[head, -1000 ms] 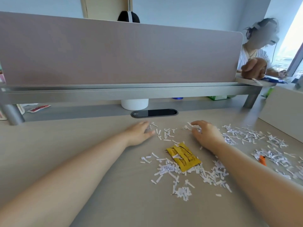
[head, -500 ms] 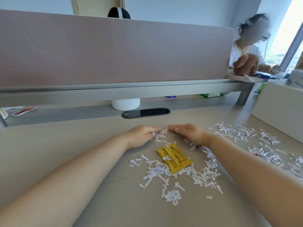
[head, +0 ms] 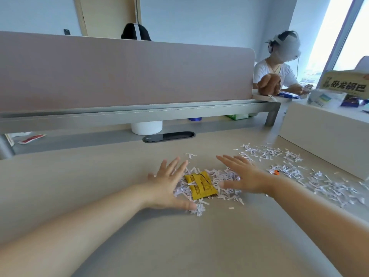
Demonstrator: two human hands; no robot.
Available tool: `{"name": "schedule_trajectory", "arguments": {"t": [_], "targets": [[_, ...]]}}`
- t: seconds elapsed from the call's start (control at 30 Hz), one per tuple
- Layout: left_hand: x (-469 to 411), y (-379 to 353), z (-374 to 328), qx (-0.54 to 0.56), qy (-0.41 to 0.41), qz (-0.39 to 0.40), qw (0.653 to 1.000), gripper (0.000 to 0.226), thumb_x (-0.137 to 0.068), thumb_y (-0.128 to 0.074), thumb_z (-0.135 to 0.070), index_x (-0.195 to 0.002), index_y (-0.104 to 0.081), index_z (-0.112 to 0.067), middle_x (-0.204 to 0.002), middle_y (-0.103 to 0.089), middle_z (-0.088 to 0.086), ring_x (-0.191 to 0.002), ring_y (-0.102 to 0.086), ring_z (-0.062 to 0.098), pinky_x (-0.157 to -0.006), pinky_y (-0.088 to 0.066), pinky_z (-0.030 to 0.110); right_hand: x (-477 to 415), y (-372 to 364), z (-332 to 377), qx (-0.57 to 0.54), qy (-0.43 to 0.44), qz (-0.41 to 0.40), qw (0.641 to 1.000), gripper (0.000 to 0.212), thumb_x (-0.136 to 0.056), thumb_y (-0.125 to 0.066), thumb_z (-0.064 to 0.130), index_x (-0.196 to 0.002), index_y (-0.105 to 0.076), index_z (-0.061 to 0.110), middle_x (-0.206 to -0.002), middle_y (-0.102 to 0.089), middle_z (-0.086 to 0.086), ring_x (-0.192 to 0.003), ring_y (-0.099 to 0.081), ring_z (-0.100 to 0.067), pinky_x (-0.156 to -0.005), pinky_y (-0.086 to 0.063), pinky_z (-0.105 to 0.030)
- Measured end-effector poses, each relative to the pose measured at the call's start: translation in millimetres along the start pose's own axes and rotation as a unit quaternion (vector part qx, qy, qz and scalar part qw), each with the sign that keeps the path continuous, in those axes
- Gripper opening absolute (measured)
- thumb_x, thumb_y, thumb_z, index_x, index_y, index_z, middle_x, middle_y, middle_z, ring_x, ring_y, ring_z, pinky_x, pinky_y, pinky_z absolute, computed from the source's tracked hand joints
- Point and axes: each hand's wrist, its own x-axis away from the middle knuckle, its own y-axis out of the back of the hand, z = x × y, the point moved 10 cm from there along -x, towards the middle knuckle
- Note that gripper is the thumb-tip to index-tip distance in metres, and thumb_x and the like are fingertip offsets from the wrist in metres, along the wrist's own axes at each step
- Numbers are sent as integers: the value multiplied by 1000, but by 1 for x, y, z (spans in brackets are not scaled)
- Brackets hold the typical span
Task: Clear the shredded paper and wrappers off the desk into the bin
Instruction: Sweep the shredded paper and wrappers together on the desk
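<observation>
L hand [head: 167, 186] and R hand [head: 246, 176]: fingers straight and splayed, released, grasping nothing. Palms flank 1 heap of shredded paper [head: 225, 174] on the worktop [head: 179, 240], with the yellow wrapper [head: 200, 184] lying on top, betw. the 2 hands. 2nd scatter of shreds [head: 327, 186] lies to the R, apart from the heap, small orange scrap [head: 276, 172] at its near edge.

Risks, est.: shreds light and loose; a quick scoop prob. leaks bits under the palms or fans them wider. Wrapper may slide off the heap. R forearm could drag the 2nd scatter.

Hidden: bin not in view. Shreds under L palm unseen. Orange scrap too small to ID.
</observation>
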Motion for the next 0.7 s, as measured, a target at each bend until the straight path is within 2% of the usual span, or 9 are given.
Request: {"name": "schedule_trajectory", "arguments": {"t": [0.03, 0.1, 0.23, 0.33, 0.4, 0.47, 0.53, 0.6, 0.7], "targets": [[-3, -4, -8, -18, 1, 2, 1000, 116, -60, -46, -84, -136, 30, -40, -148, 39, -11, -137, 35, 25, -113, 2, 63, 7, -10, -4, 45, -11, 21, 999, 97, -66, -44, 76, -142, 7, 45, -157, 5, 9, -145, 10, -24, -117, -1, -53], [-15, -9, -22, -36, 6, -4, 999, 111, -62, -44, -85, -135, 29, -44, -149, 38, -10, -138, 33, 30, -112, -1, 66, 19, -24, -9, 64, -25, 35, 997, 108, -59, -48, 81, -139, 18, 46, -155, 18, 9, -143, 21, -24, -116, 6, -54], [-38, -2, -30, -35, 32, -50, 998, 78, -81, -31, -72, -136, 21, -51, -157, 19, -6, -145, 12, 30, -109, -10, 66, 17, -30, -13, 56, -40, 5, 998, 119, -41, -35, 94, -137, 18, 49, -156, 19, 6, -143, 21, -26, -117, 6, -54], [-42, 4, -30, -45, 14, -73, 996, 50, -94, -26, -52, -140, -6, -52, -158, 0, -7, -144, -4, 24, -109, -18, 61, -1, -23, -9, 44, -50, -30, 997, 106, -59, -47, 83, -140, 12, 47, -156, 16, 6, -144, 17, -28, -117, 3, -54], [-41, 11, -24, -39, 6, -93, 995, 43, -95, -29, -47, -138, -26, -46, -156, -11, -4, -143, -12, 22, -110, -22, 53, -17, -19, -2, 37, -37, -49, 997, 96, -66, -48, 77, -141, 6, 48, -157, 12, 6, -145, 12, -27, -117, 1, -52], [-39, 17, -8, -32, 14, -114, 993, 47, -89, -33, -58, -132, -37, -40, -149, -24, -1, -138, -24, 22, -111, -26, 45, -30, -17, 7, 37, -9, -58, 998, 86, -72, -47, 73, -141, -2, 48, -158, 3, 6, -145, 2, -25, -118, -4, -48], [-36, 17, 3, -30, 19, -116, 993, 73, -67, -27, -79, -126, -40, -38, -139, -32, -1, -131, -29, 23, -110, -26, 40, -36, -14, 12, 22, 23, -73, 997, 74, -77, -47, 68, -140, -15, 47, -157, -12, 5, -143, -11, -24, -118, -13, -42], [-33, 17, 3, -45, 14, -124, 991, 88, -50, -19, -83, -123, -40, -38, -131, -34, -2, -126, -30, 23, -108, -27, 38, -34, -9, 19, -1, 58, -105, 993, 61, -79, -50, 62, -134, -35, 42, -148, -32, 4, -136, -25, -23, -115, -23, -37], [-32, 23, -3, -58, 3, -158, 986, 84, -52, -17, -83, -120, -41, -39, -123, -37, -3, -117, -33, 23, -103, -30, 33, -28, -5, 27, -6, 82, -139, 987, 58, -73, -42, 69, -116, -56, 32, -124, -51, 2, -117, -43, -21, -103, -37, -33]]}}
